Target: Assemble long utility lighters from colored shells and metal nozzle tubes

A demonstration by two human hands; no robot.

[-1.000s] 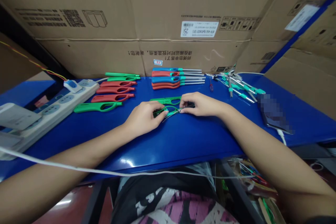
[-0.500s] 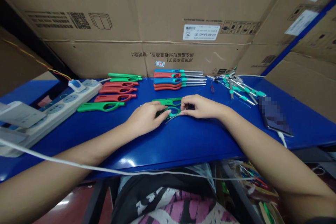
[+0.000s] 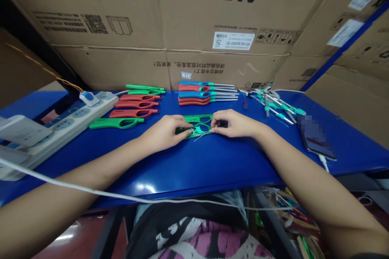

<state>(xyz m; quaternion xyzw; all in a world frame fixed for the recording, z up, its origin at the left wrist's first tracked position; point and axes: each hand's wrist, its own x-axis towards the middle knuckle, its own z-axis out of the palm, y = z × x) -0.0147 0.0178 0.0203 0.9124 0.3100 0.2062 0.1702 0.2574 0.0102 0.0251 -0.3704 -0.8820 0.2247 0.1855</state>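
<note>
On the blue table, a green lighter casing half lies open-side up between my hands. In its trigger loop sits a teal trigger with thin pale wires. My left hand has its thumb and fingers closed on the left end of the casing. At the other end, my right hand pinches the casing between thumb and bent fingers. A thin grey rod sticks out below the trigger. Just behind lies another green casing half, partly covered by my fingers. My fingers hide both ends of the held piece.
Red casing halves and a green one lie at left, beside a power strip. Assembled lighters are stacked behind. Metal tubes with teal parts, a small screwdriver and a phone lie right.
My left hand has shifted slightly left and its thumb has drawn back, so the teal trigger and wires show more. My right hand stays at nearly the same spot.
</note>
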